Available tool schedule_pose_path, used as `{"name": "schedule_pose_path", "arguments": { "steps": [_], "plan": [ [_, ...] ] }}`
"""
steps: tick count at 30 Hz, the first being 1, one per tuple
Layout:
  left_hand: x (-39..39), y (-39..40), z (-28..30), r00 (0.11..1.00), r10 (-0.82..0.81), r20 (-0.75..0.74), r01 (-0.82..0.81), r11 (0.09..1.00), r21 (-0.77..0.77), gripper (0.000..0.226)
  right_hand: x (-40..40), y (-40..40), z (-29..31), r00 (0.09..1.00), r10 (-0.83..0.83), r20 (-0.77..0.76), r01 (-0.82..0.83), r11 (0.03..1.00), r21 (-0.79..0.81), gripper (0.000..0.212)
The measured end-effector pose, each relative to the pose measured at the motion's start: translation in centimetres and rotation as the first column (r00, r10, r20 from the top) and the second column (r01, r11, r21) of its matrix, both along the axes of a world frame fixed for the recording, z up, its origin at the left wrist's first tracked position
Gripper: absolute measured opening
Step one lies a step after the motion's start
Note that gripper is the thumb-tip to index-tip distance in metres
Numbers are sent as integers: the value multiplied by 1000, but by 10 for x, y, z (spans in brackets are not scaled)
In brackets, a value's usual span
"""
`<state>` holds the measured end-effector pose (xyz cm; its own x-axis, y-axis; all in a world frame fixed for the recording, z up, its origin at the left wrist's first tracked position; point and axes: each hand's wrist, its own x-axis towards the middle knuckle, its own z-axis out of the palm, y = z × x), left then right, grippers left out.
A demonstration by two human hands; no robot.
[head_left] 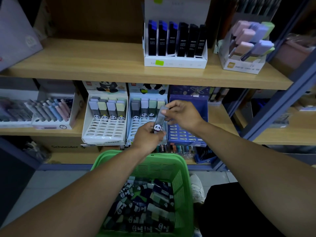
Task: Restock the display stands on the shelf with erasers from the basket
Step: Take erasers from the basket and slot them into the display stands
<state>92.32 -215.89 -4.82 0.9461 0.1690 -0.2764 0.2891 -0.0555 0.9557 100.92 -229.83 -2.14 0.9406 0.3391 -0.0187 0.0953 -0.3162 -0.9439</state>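
Head view: panda eraser (158, 120) mid-frame, before blue display stand (136, 132). Left hand (148, 136) pinches bottom end, right hand (183, 115) top. Likely light, stiff, slick sleeve; grip long sides. Basket (183, 185) below.

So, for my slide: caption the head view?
Both hands hold a panda eraser before the blue display stand, above the green basket.

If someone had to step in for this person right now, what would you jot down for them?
Left hand and right hand both grip one panda eraser, held in front of the light blue stand.
Green basket below the arms holds many more erasers.
White stand and the light blue one have only their back rows filled; the front slots are empty. The dark blue stand looks empty.
Left: seat this eraser, then keep filling.
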Motion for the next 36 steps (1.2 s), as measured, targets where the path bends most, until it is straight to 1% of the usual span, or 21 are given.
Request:
{"name": "schedule_pose_path", "arguments": {
  "steps": [1,3,7,10,12,16,18,20,23,27,31,36],
  "plan": [
    [0,3,-1,999,-6,47,1,995,100,16,1,2,0,999,-30,33,29,999,14,14],
    [1,8,0,994,-36,103,15,981,191,26,3,8,0,993,-67,101,64,997,41,15],
    [8,25,-3,987,-72,147,28,959,282,48,4,28,-2,964,-118,237,115,993,25,12],
    [12,37,-6,983,-108,148,57,949,311,60,5,43,-3,938,-93,334,113,993,-41,10],
    [15,45,-8,982,-106,157,49,943,331,64,5,52,-6,930,-78,359,106,992,-61,9],
    [23,58,-16,973,-67,222,-10,944,331,65,6,64,-15,912,-37,408,77,994,-83,9],
    [26,61,-21,972,-53,230,-26,946,324,63,7,67,-18,906,-19,422,58,995,-80,9],
    [27,61,-23,970,-37,241,-53,932,358,61,7,68,-19,904,2,427,41,995,-90,8],
    [27,57,-21,957,-41,286,-97,886,453,60,10,68,-19,900,10,436,46,992,-118,7],
    [25,52,-18,942,-47,332,-126,868,481,63,13,67,-20,897,-15,442,67,992,-104,8],
    [22,51,-15,941,-44,334,-144,844,517,67,13,69,-19,884,-21,468,72,993,-90,6],
    [19,52,-12,954,-71,293,-93,856,509,71,13,69,-23,892,-3,453,63,991,-118,9]
  ]
}}
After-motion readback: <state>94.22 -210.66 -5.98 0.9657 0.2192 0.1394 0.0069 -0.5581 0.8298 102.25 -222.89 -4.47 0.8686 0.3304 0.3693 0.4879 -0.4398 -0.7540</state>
